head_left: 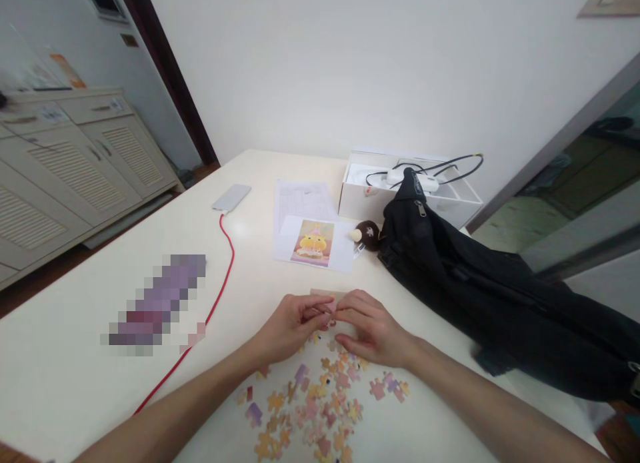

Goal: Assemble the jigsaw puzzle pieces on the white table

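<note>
My left hand (296, 326) is at the middle of the table with thumb and fingers drawn together on a jigsaw puzzle piece, mostly hidden by the fingertips. My right hand (373, 328) faces it, its curved fingertips touching the same spot and its thumb held apart. Under and behind the fingertips lies a small joined part of the puzzle (320, 292), largely covered. Many loose puzzle pieces (311, 410) in yellow, pink and purple are spread below the hands. A small cluster of pieces (390, 386) sits by my right forearm.
Beyond the hands, a printed picture of a yellow figure (313, 243) lies on paper sheets (305, 200). A black bag (450, 276) with a dark round charm (369, 235) leans by a white box (363, 200) of cables. Leftward are a power bank (231, 197), red cable (227, 270) and blurred purple object (160, 306).
</note>
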Demonstrator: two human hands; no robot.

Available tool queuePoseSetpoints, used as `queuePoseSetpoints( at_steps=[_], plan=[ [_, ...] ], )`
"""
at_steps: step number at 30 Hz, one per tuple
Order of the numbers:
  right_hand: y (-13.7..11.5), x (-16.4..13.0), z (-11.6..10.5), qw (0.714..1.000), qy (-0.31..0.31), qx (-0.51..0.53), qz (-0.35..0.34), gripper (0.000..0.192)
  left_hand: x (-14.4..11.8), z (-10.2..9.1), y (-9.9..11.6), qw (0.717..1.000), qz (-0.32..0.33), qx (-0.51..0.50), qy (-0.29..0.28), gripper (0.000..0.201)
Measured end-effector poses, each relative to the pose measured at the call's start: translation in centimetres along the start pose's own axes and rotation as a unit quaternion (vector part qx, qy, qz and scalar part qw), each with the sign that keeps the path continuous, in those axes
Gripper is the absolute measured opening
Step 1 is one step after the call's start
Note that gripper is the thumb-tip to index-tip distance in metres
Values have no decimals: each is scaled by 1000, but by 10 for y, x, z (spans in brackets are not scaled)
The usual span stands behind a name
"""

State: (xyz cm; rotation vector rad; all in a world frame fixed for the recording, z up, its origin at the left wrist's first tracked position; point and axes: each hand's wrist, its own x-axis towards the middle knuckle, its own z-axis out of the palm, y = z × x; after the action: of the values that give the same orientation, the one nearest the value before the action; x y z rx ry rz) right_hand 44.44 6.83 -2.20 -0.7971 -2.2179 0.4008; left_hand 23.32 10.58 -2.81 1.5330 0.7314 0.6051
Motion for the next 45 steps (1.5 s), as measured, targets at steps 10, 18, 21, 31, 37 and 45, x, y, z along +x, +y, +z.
queuePoseSetpoints(
  at_steps=[10,18,21,31,37,45],
  plan=[
    [2,-2,1,1000,9,-27,-11,25,-2,3,2,999,-19,-30,28,36],
    [4,-2,2,1000,5,-8,-15,24,-1,5,2,1000,6,-26,15,38],
    [5,-3,2,999,43,-15,9,21,-1,8,6,999,36,-11,14,39],
    [1,-1,0,998,52,37,15,37,-2,-2,8,998,43,50,8,30],
    [13,-1,-2,958,200,47,201,7,-2,-21,18,982,61,172,-42,13],
    [25,-2,-1,935,245,78,246,6,-3,-23,5,937,123,311,-96,18]
  ],
)
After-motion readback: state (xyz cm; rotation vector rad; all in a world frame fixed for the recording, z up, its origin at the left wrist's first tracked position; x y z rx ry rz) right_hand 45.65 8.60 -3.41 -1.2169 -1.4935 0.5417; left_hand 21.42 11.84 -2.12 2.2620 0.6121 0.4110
